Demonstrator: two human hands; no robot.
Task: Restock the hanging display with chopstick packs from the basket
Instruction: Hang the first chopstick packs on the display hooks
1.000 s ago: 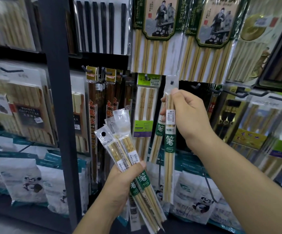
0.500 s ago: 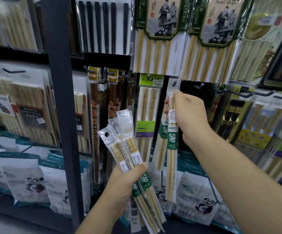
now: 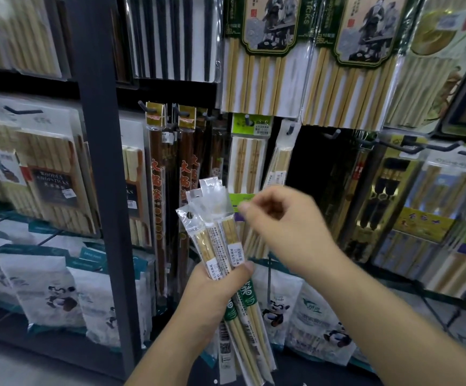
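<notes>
Chopstick packs (image 3: 220,246) stand fanned upward in the left grip (image 3: 215,285), whose thumb and fingers wrap round their middle, low in front of the display. The right grip (image 3: 284,224), fingers curled and blurred, is just beside their clear tops; whether it pinches one I cannot tell. A single pack (image 3: 280,162) hangs from a peg (image 3: 289,130) above.

Flat, rather dim indoor light, probably from overhead, with a greenish cast. Glare streaks the clear wrap of the upper hanging packs (image 3: 257,79). Motion blur smears the right hand (image 3: 284,221); the chopstick packs (image 3: 226,246) gripped in the left hand (image 3: 212,296) read sharper. The dark post (image 3: 101,190) bows with wide-angle distortion, and the edges soften.
</notes>
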